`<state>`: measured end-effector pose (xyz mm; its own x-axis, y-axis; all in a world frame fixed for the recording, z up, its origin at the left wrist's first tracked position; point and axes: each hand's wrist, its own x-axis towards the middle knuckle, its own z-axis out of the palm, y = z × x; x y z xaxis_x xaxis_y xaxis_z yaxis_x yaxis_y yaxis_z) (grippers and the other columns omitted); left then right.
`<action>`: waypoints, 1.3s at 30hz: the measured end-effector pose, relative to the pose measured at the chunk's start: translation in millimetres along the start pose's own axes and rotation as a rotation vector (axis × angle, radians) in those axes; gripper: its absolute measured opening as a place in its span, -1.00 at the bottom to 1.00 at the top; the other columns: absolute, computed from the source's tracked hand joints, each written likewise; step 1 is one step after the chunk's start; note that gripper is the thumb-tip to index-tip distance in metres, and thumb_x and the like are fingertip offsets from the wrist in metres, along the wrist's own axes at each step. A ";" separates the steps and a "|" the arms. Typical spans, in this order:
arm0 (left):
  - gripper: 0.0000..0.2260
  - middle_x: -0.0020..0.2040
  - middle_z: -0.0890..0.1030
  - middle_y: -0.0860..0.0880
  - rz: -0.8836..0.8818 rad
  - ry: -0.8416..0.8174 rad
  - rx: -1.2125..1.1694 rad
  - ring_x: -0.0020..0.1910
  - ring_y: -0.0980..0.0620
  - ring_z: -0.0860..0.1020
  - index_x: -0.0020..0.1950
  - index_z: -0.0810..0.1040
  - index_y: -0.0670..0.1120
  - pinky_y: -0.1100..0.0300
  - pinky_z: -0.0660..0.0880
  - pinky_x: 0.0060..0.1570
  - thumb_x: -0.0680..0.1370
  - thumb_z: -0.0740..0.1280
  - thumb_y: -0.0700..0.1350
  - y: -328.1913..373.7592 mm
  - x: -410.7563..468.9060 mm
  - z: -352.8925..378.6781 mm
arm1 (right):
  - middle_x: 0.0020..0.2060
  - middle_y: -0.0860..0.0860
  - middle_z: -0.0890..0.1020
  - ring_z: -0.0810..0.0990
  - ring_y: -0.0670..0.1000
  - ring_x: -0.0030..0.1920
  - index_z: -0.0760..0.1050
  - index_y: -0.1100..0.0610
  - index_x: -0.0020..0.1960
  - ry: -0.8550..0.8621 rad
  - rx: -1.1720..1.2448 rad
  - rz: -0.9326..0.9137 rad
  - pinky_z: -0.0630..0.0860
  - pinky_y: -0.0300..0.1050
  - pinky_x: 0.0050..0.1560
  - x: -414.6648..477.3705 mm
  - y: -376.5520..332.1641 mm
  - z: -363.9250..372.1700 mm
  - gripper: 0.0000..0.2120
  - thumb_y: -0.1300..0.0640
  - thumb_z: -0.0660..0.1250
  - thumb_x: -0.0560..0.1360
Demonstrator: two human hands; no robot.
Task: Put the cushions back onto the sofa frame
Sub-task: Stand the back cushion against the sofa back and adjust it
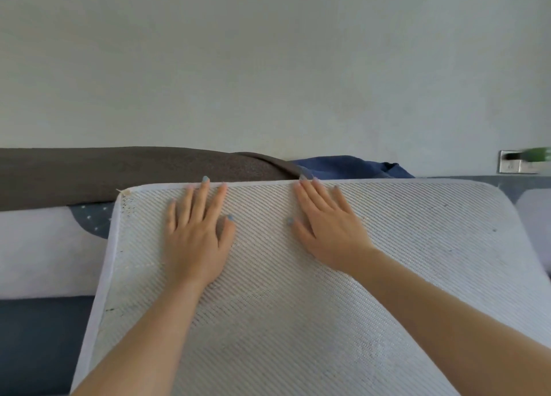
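Observation:
A large pale cushion (402,261) with a ribbed white mesh face fills the lower middle of the view, its top edge tilted toward the wall. My left hand (195,237) lies flat on it, fingers spread, fingertips at the top edge. My right hand (328,228) lies flat beside it, fingers spread the same way. Neither hand grips anything. Behind the cushion runs the sofa frame's back (530,183), grey-blue at the right. A pale lilac cushion (44,246) with a dark blue patch sits at the left.
A dark brown fabric (119,172) lies along the top of the sofa back at the left. A dark blue cloth (351,166) is bunched behind the cushion's top edge. A wall socket (515,164) with a green plug sits at the right on the grey wall.

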<state>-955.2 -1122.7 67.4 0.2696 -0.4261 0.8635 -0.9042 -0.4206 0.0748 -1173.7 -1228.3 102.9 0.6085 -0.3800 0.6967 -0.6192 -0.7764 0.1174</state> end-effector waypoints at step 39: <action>-0.43 0.54 0.30 -0.10 0.006 0.017 0.014 0.55 -0.12 0.18 0.56 0.24 -0.03 -0.12 0.08 0.52 0.60 -0.10 0.12 109.5 12.6 3.8 | 0.59 -0.06 -0.17 -0.26 -0.07 0.56 -0.23 0.05 0.60 0.039 0.058 0.092 -0.27 0.01 0.55 -18.7 71.5 -8.7 -0.40 -0.18 -0.19 0.66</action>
<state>-1049.5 -1177.2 84.6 0.2587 -0.4152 0.8721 -0.9011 -0.4290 0.0631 -1233.7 -1272.3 104.4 0.5297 -0.4324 0.7297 -0.6413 -0.7672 0.0109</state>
